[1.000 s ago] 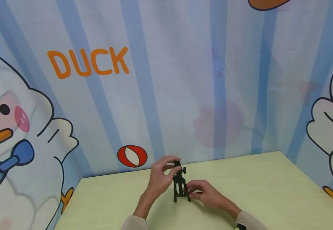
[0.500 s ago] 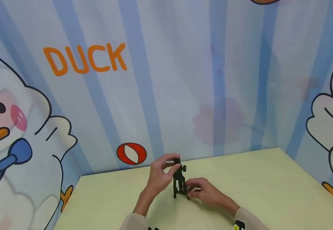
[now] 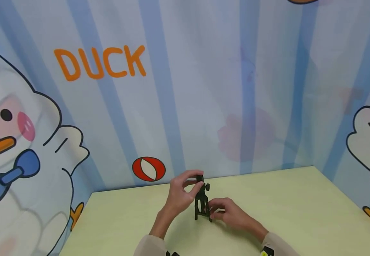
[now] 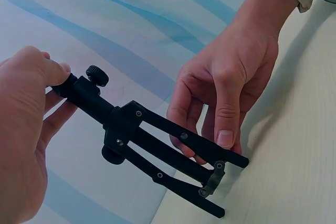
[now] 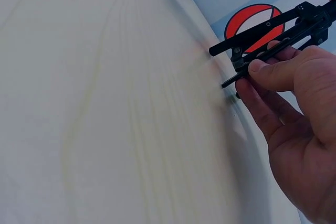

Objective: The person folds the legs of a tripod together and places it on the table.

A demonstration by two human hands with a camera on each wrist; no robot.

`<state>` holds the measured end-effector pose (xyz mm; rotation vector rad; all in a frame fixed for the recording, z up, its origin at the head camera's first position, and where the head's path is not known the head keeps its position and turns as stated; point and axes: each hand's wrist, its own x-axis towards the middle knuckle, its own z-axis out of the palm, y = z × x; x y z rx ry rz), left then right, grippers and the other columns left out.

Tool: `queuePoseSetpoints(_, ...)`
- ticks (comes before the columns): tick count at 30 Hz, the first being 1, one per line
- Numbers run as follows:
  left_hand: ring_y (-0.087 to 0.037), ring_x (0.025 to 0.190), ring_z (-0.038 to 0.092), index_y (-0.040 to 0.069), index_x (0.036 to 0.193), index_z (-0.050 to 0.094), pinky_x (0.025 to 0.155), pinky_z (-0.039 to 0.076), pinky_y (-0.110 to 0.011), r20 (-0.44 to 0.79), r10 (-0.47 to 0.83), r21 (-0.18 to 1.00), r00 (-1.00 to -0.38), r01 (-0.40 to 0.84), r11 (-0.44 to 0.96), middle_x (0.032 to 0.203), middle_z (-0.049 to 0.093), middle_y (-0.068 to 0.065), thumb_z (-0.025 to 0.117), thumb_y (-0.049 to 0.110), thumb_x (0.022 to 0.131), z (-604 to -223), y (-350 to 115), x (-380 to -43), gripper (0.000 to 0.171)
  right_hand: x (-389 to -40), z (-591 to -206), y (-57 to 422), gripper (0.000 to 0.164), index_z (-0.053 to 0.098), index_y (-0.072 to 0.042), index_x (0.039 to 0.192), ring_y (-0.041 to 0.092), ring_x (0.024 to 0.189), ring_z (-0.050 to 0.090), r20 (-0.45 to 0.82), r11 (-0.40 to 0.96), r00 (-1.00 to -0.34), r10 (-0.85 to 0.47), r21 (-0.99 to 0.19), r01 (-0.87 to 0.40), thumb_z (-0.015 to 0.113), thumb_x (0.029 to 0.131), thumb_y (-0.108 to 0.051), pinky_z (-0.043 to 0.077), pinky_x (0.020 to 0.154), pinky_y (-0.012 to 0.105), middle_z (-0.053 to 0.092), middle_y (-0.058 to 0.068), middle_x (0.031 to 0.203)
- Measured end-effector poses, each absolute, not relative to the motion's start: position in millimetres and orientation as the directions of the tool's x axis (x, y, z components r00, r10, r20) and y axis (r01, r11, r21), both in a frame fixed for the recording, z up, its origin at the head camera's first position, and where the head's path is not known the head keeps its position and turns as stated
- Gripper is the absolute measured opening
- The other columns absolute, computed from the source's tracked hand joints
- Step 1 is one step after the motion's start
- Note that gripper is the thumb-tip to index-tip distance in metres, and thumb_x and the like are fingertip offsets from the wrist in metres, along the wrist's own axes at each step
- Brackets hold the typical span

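Observation:
A small black tripod point(image 3: 201, 195) stands upright close over the table, its legs partly folded in. My left hand point(image 3: 179, 196) grips the top of its column between thumb and fingers, below which a round knob point(image 4: 97, 75) sticks out. Low on one leg, my right hand point(image 3: 232, 214) pinches with thumb and fingers, as the right wrist view shows. In the left wrist view the legs point(image 4: 168, 177) and the small brace point(image 4: 212, 181) near their ends are plain to see. The far leg is partly hidden behind the right fingers.
The pale yellow table point(image 3: 124, 213) reaches back to a striped blue and white cloth backdrop point(image 3: 204, 89) with printed ducks. Its side panels rise at the left and right edges of the table.
Both hands keep their hold on the tripod. Its lower legs look slightly closer together than a second ago. The head view has shifted a little.

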<state>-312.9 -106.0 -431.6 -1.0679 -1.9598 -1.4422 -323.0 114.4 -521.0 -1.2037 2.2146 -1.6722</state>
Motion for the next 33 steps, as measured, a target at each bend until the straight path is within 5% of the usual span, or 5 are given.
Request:
queuePoseSetpoints(13,-0.023,0.099,0.069,0.007,0.112,0.073,0.085,0.062,-0.034,0.759,0.242,0.571,-0.604,0.797,0.195,0.113,0.062,-0.007,0.081,0.001,0.089,-432,-107,-305,0.024,-318,-529,111,0.023,0.073,0.0,0.116,0.025,0.099,0.072,0.357,0.065,-0.678,-0.643,-0.856,-0.513,0.069,0.094,0.006,0.06,0.09,0.037,0.072,0.017,0.112)
queuePoseSetpoints(33,-0.04,0.101,0.071,-0.006,0.114,0.07,0.084,0.062,-0.05,0.755,0.24,0.593,-0.61,0.792,0.145,0.111,0.069,-0.024,0.074,-0.019,0.084,-414,-106,-300,0.032,-323,-522,114,0.021,0.073,-0.003,0.116,0.028,0.098,0.072,0.326,0.14,-0.738,-0.591,-0.86,-0.492,0.071,0.096,0.002,0.061,0.087,0.033,0.072,0.015,0.109)
